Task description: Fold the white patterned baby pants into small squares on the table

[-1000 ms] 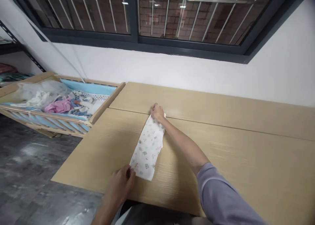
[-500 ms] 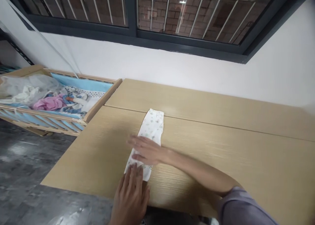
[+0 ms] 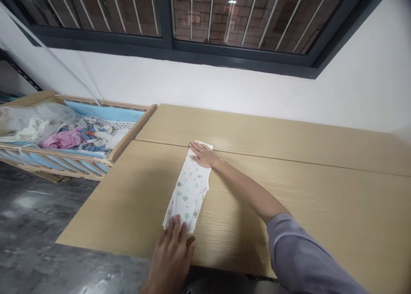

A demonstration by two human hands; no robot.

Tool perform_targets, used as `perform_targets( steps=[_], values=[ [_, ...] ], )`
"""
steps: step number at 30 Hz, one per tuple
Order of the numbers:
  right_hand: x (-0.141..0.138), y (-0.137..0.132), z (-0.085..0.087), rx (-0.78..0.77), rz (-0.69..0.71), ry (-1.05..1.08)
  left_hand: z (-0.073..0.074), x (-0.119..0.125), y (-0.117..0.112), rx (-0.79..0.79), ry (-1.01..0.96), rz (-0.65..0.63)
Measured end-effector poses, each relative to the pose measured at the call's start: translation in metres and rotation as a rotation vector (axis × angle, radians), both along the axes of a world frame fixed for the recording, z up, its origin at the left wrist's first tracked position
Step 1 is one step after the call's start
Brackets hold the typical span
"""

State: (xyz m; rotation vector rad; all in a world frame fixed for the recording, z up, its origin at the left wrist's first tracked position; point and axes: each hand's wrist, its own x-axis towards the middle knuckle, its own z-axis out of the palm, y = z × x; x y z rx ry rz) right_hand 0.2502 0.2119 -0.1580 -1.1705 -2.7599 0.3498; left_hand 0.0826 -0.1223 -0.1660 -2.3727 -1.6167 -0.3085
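A folded white baby garment [image 3: 189, 191] with small green and grey prints lies as a long narrow strip on the wooden table [image 3: 272, 208]. My left hand [image 3: 173, 251] is at its near end, fingers stretched out and fingertips resting on the cloth. At the far end my right hand [image 3: 204, 154] lies flat on the garment, fingers extended, just by the seam in the tabletop. Neither hand grips the cloth. What kind of garment it is I cannot tell for certain.
A wooden crib [image 3: 128, 139] with blue lining stands against the table's left side. Inside it are a pink cloth [image 3: 64, 138], other clothes and a translucent plastic bag [image 3: 54, 112]. A white wall [image 3: 244, 90] and barred window [image 3: 212, 24] rise behind the table.
My right hand has slid away from me along the garment, from its middle to its far end. My left hand has stayed at the near end.
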Motion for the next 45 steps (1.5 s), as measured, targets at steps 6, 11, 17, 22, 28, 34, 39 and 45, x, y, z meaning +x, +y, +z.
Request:
perform_targets(
  steps=[6, 11, 17, 22, 28, 34, 39, 45],
  values=[
    [0.001, 0.000, 0.010, 0.078, 0.025, 0.046, 0.000, 0.000, -0.001, 0.043, -0.082, -0.005],
    [-0.007, -0.092, 0.035, 0.181, 0.120, 0.114, 0.021, -0.015, 0.012, 0.042, -0.215, -0.016],
    [0.017, -0.226, 0.046, 0.029, 0.400, 0.104, 0.033, -0.034, 0.016, -0.046, -0.230, -0.152],
    [0.050, -0.289, 0.028, 0.121, 0.293, 0.135, 0.027, -0.038, -0.010, -0.087, -0.187, -0.332],
    [0.066, -0.326, 0.024, 0.195, 0.280, 0.139, 0.039, -0.039, -0.023, -0.114, -0.189, -0.558],
    [0.076, -0.279, 0.088, -0.005, 0.091, 0.394, 0.050, -0.038, 0.016, -0.015, -0.389, -0.470],
    [0.074, -0.178, 0.103, -0.068, -0.073, 0.544, 0.069, -0.026, 0.119, 0.056, -0.476, -0.334],
    [0.059, -0.067, 0.057, -0.033, -0.247, 0.410, 0.073, 0.008, 0.251, -0.135, -0.422, -0.138]
  ],
)
